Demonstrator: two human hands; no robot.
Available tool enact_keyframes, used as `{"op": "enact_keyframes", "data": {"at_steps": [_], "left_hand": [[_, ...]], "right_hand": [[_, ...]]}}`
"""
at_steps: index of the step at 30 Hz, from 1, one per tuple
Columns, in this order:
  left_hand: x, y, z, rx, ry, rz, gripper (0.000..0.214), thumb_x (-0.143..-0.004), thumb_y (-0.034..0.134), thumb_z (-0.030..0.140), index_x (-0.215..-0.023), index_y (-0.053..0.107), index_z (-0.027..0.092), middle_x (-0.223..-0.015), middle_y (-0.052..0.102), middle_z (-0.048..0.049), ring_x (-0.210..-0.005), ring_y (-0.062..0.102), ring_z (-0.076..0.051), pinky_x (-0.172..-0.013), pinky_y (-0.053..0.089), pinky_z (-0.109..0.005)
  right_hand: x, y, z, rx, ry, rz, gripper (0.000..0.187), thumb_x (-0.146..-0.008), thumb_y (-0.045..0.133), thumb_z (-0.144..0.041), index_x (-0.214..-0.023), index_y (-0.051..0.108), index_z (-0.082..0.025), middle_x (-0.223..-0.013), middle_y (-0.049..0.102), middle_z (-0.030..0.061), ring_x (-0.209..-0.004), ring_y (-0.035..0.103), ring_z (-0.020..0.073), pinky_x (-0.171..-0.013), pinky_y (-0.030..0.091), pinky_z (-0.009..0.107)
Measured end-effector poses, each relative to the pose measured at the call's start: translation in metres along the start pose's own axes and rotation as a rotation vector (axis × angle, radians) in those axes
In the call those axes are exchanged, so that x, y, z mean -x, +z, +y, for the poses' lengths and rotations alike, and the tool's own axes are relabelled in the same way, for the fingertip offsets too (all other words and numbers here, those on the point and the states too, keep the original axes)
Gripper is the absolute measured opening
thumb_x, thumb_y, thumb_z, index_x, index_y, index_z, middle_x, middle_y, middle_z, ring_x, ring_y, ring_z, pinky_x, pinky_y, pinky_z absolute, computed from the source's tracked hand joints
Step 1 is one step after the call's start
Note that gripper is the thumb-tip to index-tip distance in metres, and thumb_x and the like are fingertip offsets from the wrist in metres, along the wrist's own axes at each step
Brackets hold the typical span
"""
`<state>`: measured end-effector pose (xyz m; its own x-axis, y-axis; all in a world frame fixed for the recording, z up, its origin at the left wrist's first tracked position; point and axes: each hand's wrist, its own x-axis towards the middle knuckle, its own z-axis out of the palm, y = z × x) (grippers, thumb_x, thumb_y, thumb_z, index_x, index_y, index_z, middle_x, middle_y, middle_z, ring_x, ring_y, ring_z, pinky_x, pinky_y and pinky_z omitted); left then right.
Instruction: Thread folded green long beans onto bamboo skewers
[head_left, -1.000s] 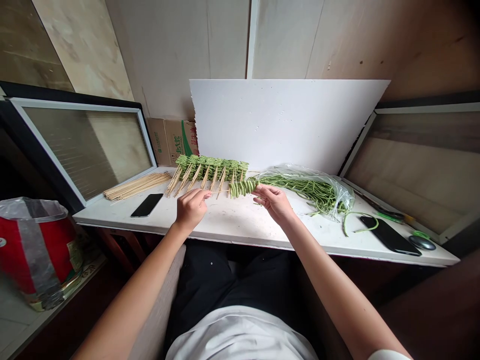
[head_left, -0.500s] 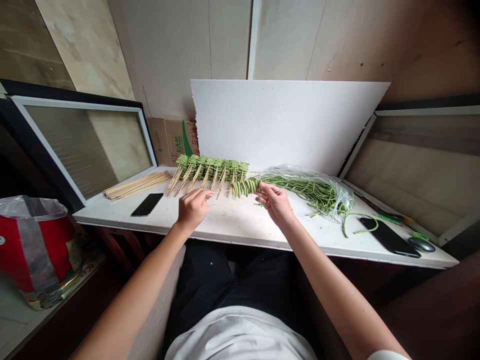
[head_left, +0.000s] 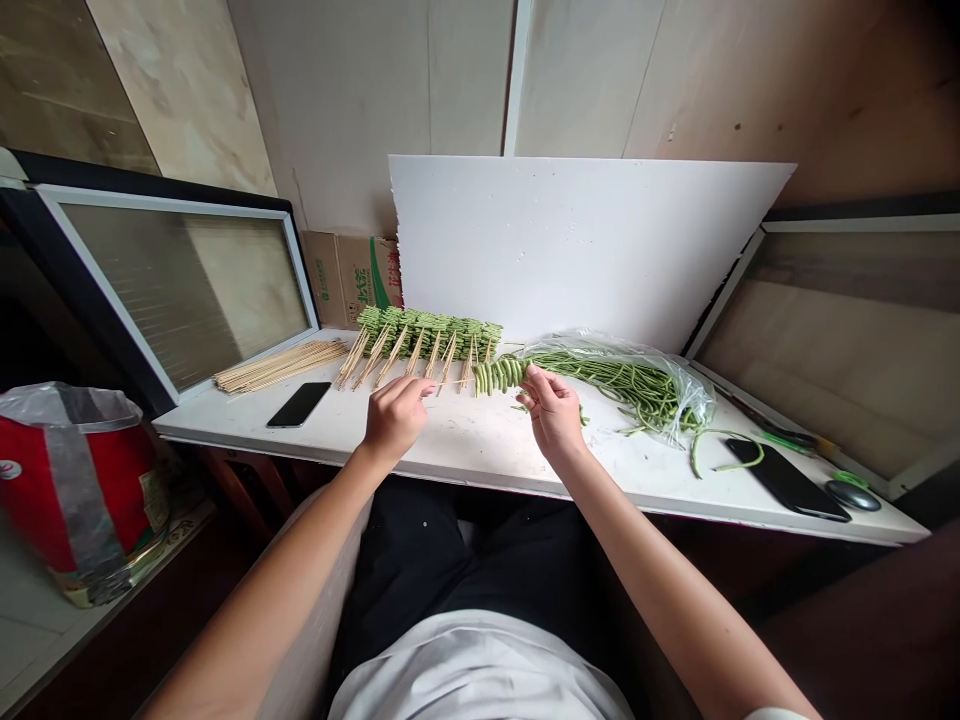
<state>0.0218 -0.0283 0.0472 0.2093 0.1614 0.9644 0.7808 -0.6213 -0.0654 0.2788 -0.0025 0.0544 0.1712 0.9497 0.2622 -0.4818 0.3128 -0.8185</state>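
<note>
A bamboo skewer is being gripped narrowly by the left hand, its end hidden by the fingers, while threaded long beans are being pinched by the right hand above the white table, their pinched part hidden.

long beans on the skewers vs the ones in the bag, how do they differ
The skewered beans are folded into compact blocks; the bagged beans run in long loose strands. The skewered beans sit in a neat row on bamboo skewers; the bagged beans lie bunched in a clear plastic bag. Both are green.
</note>
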Motion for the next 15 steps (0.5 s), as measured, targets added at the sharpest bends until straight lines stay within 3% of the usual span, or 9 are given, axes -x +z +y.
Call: {"op": "enact_keyframes", "data": {"at_steps": [8,15], "left_hand": [[0.003,0.0021,0.0001,-0.01,-0.024,-0.014,0.047,-0.073,0.043,-0.012,-0.094,0.073,0.018,-0.081,0.077,-0.0023,-0.075,0.076,-0.019,-0.07,0.06,-0.028],[0.0069,0.0049,-0.0042,0.021,-0.089,-0.072,0.045,-0.076,0.045,-0.009,-0.097,0.073,0.018,-0.087,0.079,-0.0037,-0.08,0.077,-0.019,-0.073,0.06,-0.029]], "right_hand": [[0.0022,0.0032,-0.001,0.001,0.002,0.01,0.04,-0.063,0.097,-0.047,-0.087,0.078,-0.022,-0.093,0.077,0.0031,-0.088,0.073,0.0186,-0.064,0.057,0.025],[-0.0005,0.0008,-0.007,0.03,0.059,-0.076,0.044,-0.067,0.096,-0.047,-0.097,0.075,-0.023,-0.095,0.076,0.0022,-0.093,0.075,0.0189,-0.066,0.061,0.024]]}}
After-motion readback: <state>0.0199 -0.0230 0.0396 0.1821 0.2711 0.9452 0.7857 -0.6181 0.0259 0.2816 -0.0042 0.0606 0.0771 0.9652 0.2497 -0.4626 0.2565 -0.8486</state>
